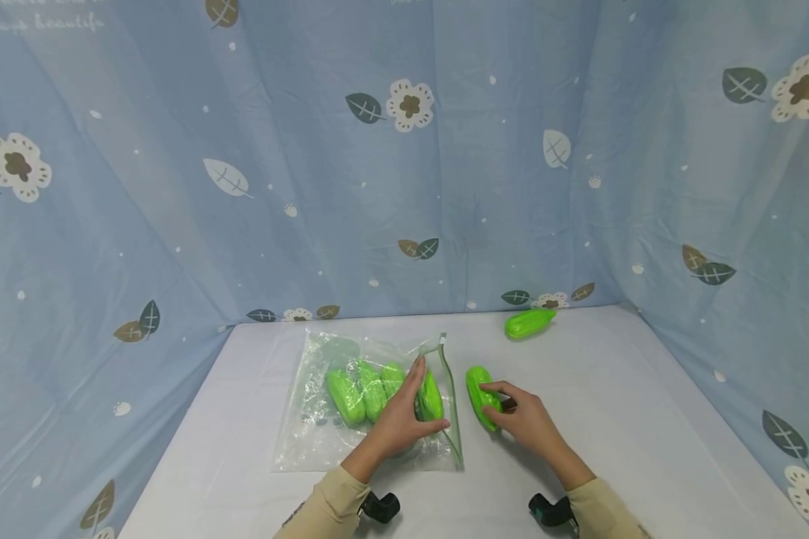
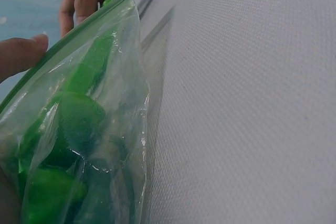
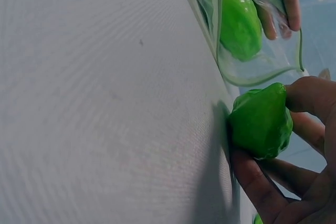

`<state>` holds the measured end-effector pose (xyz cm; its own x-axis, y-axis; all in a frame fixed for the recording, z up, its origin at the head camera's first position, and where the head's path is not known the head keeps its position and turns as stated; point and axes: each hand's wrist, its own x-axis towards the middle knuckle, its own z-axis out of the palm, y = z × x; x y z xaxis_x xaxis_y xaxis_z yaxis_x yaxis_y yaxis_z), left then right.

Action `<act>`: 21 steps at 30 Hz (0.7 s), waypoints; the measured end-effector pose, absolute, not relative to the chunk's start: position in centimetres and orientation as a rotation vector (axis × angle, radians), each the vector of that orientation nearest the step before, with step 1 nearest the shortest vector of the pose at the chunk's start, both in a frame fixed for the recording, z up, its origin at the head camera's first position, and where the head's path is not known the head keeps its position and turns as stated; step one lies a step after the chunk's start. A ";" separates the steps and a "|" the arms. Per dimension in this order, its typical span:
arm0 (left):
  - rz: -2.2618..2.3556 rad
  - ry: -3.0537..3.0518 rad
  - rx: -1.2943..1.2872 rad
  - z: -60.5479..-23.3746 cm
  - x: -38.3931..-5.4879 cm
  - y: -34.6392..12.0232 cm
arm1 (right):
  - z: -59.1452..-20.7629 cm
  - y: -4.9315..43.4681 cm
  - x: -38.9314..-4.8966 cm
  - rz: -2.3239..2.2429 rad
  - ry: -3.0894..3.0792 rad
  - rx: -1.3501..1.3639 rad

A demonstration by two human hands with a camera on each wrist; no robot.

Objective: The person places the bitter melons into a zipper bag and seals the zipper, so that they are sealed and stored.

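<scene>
My right hand (image 1: 526, 421) grips a bright green, lumpy elongated vegetable (image 1: 479, 389) between thumb and fingers, low over the table to the right of the bag. Its pointed end faces the camera in the right wrist view, where the vegetable (image 3: 261, 121) casts a shadow on the cloth. My left hand (image 1: 401, 419) lies over a clear zip bag (image 1: 297, 449), thumb and fingers spread near its green-edged mouth. The left thumb (image 2: 23, 56) stretches out at the green rim in the left wrist view. Several similar green vegetables (image 1: 345, 397) lie inside the bag, partly hidden by the hand.
Another green vegetable (image 1: 529, 323) lies near the back edge of the white table (image 1: 613, 404). A blue patterned curtain (image 1: 377, 187) stands behind the table and along both sides. Black wrist cameras (image 1: 380, 507) sit at both cuffs.
</scene>
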<state>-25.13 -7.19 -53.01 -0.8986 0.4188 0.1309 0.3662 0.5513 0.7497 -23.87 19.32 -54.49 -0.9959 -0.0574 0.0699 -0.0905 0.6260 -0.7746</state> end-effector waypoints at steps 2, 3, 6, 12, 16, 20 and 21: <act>1.292 2.708 0.691 -53.0 -25.1 -7.2 | -54.5 19.3 -23.9 1.330 -2.799 0.128; 1.297 2.705 0.694 -53.0 -25.1 -7.2 | -54.6 19.3 -23.9 1.328 -2.800 0.128; 1.299 2.704 0.697 -53.0 -25.1 -7.3 | -54.6 19.3 -23.9 1.327 -2.800 0.126; 1.291 2.718 0.713 -53.1 -25.1 -7.2 | -54.6 19.3 -23.9 1.330 -2.801 0.130; 1.290 2.719 0.712 -53.1 -25.1 -7.2 | -54.6 19.3 -23.9 1.330 -2.801 0.135; 1.287 2.719 0.709 -53.1 -25.2 -7.2 | -54.5 19.3 -23.9 1.334 -2.797 0.136; 1.287 2.718 0.709 -53.1 -25.2 -7.2 | -54.5 19.3 -23.9 1.337 -2.797 0.134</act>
<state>-25.17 -7.18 -53.08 -0.8934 0.4249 0.1457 0.3819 0.5478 0.7443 -23.86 19.30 -54.53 -0.9955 -0.0612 0.0717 -0.0942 0.6252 -0.7748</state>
